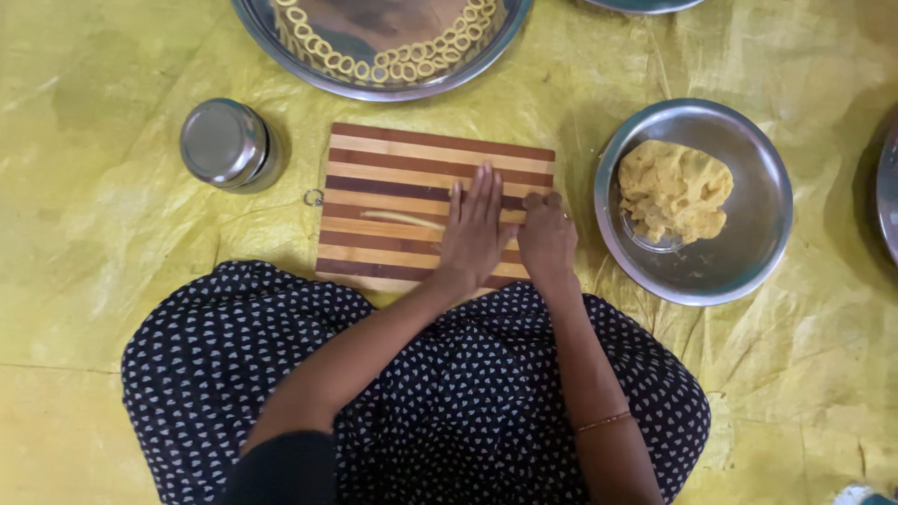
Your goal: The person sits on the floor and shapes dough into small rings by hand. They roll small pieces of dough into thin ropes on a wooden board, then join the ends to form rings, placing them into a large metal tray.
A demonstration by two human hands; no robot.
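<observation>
My left hand (pixel 475 229) lies flat and open, fingers stretched out, palm pressed down on a thin dough rope (pixel 404 220) that sticks out to the left from under my fingers. My right hand (pixel 547 238) sits just beside it, touching it, fingers curled loosely at the rope's hidden right end; I cannot tell whether it pinches the dough. Both hands rest on a striped wooden cutting board (pixel 393 168), which lies on a yellow sheet (pixel 94 215) spread over the floor, right in front of my lap in a dark dotted dress (pixel 440 402). To the right of the board, near my right hand, stands a steel bowl (pixel 748 252) with a lump of yellow dough (pixel 675 187). To the left of the board is a small steel container (pixel 224 142). Beyond the board is a large steel plate (pixel 281 37) with small dough rings (pixel 393 64) laid along its rim.
</observation>
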